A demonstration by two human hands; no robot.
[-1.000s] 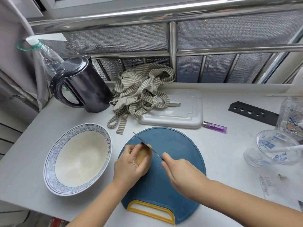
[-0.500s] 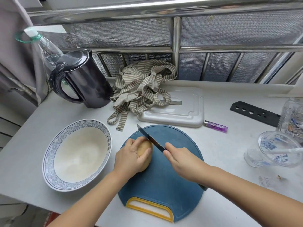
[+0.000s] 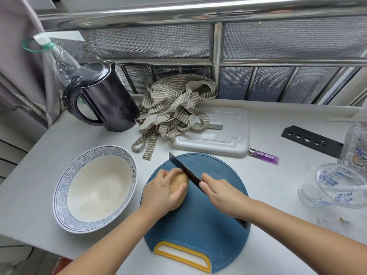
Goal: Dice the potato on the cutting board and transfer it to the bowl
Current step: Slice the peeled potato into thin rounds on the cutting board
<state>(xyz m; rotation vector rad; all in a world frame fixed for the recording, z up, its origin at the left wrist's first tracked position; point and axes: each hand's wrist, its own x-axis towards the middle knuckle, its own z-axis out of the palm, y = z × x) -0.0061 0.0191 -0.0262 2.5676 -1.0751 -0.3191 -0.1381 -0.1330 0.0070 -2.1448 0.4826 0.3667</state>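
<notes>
Head view: looking down at white table [image 3: 278, 185], person's two forearms coming in from bottom.
Potato [image 3: 179, 183]: yellow-brown, looks whole, lying on cutting board [image 3: 198, 225] (blue, round, yellow handle slot at near edge), upper-left part of it.
L hand [image 3: 160, 192]: cupped over potato, fingers [image 3: 168, 173] curled round its top + left side, pinning it to the board.
R hand [image 3: 222, 193]: fingers wrapped round knife [image 3: 184, 171] handle, just right of potato.
Knife: dark blade angled up-left, lying against potato's right end; handle butt pokes out under R forearm.
Bowl [image 3: 99, 187]: white w/ blue patterned rim, on table just left of board.
Behind: dark kettle [image 3: 105, 102], striped cloth [image 3: 174, 110], purple lighter [image 3: 264, 155].
</notes>
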